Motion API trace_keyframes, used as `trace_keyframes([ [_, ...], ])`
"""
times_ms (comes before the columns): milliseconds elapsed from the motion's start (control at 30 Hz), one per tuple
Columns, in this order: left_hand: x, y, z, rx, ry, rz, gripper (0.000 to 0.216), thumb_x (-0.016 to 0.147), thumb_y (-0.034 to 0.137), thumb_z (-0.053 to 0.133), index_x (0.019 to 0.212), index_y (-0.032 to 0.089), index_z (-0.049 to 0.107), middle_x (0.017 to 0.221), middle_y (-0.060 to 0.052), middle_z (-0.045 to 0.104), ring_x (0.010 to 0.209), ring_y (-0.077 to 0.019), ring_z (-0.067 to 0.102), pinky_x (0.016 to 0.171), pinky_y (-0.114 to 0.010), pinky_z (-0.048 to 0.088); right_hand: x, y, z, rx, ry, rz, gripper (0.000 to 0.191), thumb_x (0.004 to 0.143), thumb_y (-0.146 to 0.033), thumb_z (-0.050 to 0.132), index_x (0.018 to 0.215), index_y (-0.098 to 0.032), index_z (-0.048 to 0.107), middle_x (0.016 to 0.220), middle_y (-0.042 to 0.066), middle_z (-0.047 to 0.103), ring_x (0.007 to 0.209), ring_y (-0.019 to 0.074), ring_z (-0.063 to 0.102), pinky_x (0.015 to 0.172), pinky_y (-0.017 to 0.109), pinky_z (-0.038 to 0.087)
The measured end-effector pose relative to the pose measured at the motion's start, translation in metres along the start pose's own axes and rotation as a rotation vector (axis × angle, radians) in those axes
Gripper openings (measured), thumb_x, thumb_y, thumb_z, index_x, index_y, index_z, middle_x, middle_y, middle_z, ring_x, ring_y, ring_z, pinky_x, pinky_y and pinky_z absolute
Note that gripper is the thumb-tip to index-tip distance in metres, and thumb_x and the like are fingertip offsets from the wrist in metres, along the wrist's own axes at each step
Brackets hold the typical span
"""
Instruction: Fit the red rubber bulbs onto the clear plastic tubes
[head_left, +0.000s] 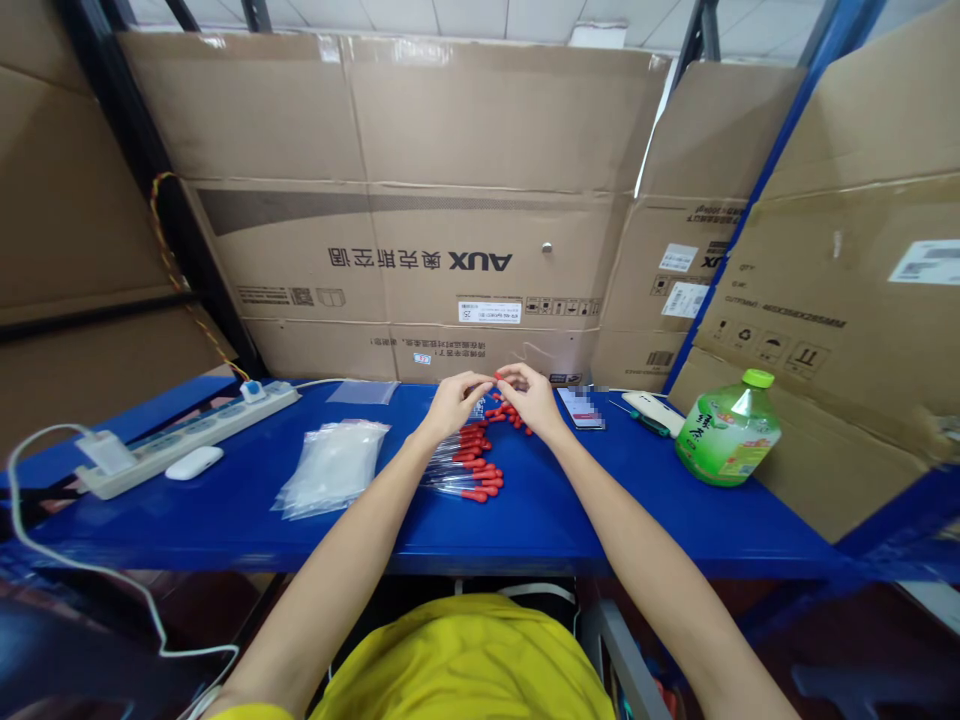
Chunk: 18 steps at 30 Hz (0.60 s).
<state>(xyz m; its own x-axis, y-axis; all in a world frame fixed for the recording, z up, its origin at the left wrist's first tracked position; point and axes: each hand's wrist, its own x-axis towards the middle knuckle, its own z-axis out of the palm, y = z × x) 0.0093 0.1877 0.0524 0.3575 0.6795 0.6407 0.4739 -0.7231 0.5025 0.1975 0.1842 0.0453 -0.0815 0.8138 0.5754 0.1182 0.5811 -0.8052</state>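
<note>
My left hand (452, 400) and my right hand (531, 396) meet above the blue table (240, 510), fingertips pinched together on a clear dropper with a small red bulb (496, 378). Beneath them lies a row of clear droppers with red bulbs (471, 470). Several loose red bulbs (512, 414) are scattered just under my right hand. A stack of clear plastic bags (331, 466) rests to the left of the droppers.
A white power strip (187, 432) with a charger and a white mouse (193, 462) sit at the left. A phone (580, 408), a white case (654, 408) and a green bottle (727, 430) lie at the right. Cardboard boxes (450, 200) wall the back.
</note>
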Motion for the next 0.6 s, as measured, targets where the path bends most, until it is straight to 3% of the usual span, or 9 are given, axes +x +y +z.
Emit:
trace_keyframes([
  [133,0.0,-0.001,0.002,-0.073,0.013,-0.074,0.036,0.095,0.05,0.062,0.102,0.019,0.081,0.084,-0.005,0.071,0.067,-0.0155,0.055,0.067,-0.028,0.041,0.0,0.002,0.0,0.001,-0.028,0.021,0.035,0.079,-0.048,0.073,0.1,-0.021,0.071,0.079,0.002,0.072,0.067,0.0188,0.067,0.063,0.031,0.058],
  [333,0.004,0.005,0.002,-0.569,0.123,-0.334,0.05,0.074,0.052,0.084,0.106,0.015,0.07,0.075,-0.004,0.071,0.06,-0.0123,0.054,0.057,-0.024,0.038,0.002,-0.001,-0.001,0.018,0.016,0.037,0.029,0.079,-0.049,0.072,0.088,-0.021,0.069,0.071,0.001,0.069,0.064,0.0185,0.065,0.062,0.031,0.057],
  [467,0.006,0.016,0.001,-0.977,0.111,-0.485,0.058,0.086,0.071,0.063,0.102,0.014,0.068,0.089,-0.01,0.071,0.062,-0.0107,0.055,0.051,-0.021,0.037,0.004,-0.002,0.002,0.101,0.067,0.065,0.034,0.077,-0.053,0.073,0.089,-0.021,0.068,0.071,0.0,0.068,0.064,0.0174,0.065,0.064,0.031,0.056],
  [600,0.003,0.028,0.008,-1.198,0.165,-0.47,0.06,0.094,0.076,0.044,0.096,0.019,0.062,0.094,-0.007,0.064,0.06,-0.0094,0.049,0.043,-0.02,0.03,0.003,0.002,0.009,0.151,0.123,0.081,0.037,0.074,-0.055,0.074,0.088,-0.021,0.067,0.072,0.0,0.067,0.063,0.0167,0.064,0.062,0.03,0.056],
])
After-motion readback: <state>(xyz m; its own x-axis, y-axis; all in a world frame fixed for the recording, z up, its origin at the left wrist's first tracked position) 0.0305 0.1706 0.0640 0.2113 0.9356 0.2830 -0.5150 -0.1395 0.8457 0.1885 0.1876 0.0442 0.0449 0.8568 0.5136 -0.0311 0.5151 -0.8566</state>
